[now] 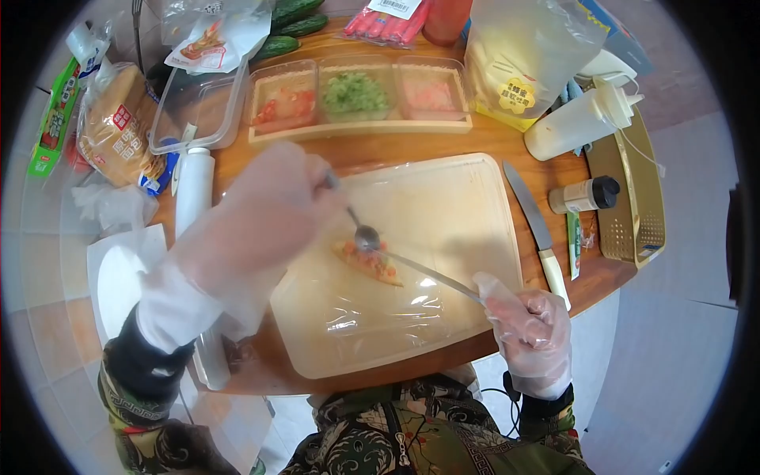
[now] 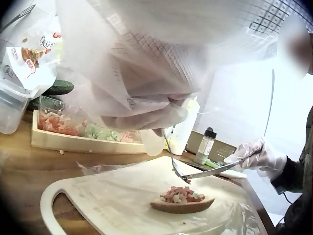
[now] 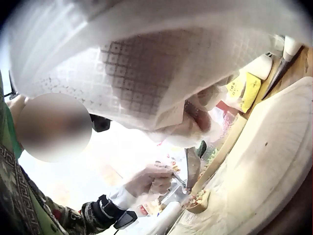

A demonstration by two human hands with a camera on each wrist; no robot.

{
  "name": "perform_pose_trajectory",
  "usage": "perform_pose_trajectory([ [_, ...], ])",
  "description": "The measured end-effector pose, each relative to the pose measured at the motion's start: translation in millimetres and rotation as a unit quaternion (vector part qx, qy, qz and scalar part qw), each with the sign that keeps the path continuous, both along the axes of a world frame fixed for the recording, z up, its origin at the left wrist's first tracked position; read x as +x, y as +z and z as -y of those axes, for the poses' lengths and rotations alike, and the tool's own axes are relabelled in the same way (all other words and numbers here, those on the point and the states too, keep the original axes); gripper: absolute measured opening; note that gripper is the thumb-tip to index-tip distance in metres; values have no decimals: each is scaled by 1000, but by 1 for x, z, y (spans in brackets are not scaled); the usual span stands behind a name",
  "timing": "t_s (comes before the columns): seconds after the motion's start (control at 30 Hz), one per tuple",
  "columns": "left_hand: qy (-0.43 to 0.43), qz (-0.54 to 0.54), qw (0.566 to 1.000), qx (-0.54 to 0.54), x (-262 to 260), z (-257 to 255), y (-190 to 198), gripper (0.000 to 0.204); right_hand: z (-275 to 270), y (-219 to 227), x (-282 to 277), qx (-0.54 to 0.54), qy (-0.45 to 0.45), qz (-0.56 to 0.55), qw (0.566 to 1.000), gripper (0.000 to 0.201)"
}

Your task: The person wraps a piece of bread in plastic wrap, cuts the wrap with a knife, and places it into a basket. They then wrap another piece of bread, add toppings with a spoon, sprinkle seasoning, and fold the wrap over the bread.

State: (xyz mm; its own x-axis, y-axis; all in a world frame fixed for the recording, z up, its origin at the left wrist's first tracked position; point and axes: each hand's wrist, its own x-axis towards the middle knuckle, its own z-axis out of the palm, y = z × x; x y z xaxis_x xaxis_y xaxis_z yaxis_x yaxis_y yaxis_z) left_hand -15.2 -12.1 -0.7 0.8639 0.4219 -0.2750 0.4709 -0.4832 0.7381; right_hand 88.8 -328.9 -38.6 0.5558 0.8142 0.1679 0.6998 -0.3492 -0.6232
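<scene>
On the white cutting board (image 1: 451, 190) lies a boat-shaped piece of bread (image 2: 182, 207) heaped with diced pink, white and green filling (image 2: 181, 194). My gloved left hand (image 1: 265, 218) holds a spoon (image 1: 366, 237) by its handle, its bowl over the bread. From the right, my gloved right hand (image 1: 529, 328) grips a long flat metal utensil, like a butter knife (image 1: 435, 275). Its far end meets the spoon bowl, just above the filling in the left wrist view. Clear plastic film (image 1: 380, 313) covers the board's near part.
Behind the board, a wooden tray (image 1: 360, 129) carries tubs of diced red, green and pink food. A knife (image 1: 532, 214) lies along the right edge, near a seasoning jar (image 1: 584, 195) and a squeeze bottle (image 1: 578, 123). Bagged bread (image 1: 119, 119) and a white bottle (image 1: 195, 186) stand left.
</scene>
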Motion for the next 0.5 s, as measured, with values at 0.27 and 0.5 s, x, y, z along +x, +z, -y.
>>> perform_pose_trajectory([
  [0.27, 0, -31, 999, 10, 3, 4, 5, 26, -1, 8, -5, -12, -22, -39, 999, 42],
  [0.5, 13, -21, 1000, -3, 0, 2, 1, 23, 2, 3, -4, -2, -15, 26, 1000, 45],
])
